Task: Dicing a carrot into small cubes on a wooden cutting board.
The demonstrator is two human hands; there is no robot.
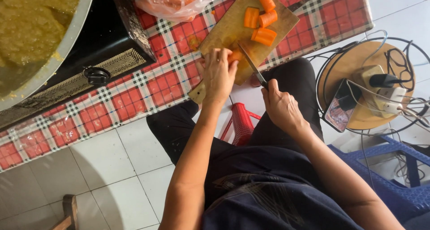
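My left hand [218,74] presses down on a piece of carrot [235,55] at the near end of a wooden cutting board [224,28]. My right hand [281,107] grips the dark handle of a knife [252,65], whose blade lies on the board right beside the held carrot. Several cut carrot chunks [261,20] lie at the far end of the board. The board rests on a table covered with a red plaid cloth [134,95].
A large metal bowl [67,39] of yellow-green mash sits on a black stove [103,55] at the left. A plastic bag of carrots [177,1] lies behind the board. At the right, a round wooden stand [358,64] holds a phone, chargers and cables. A red stool [242,122] stands under the table.
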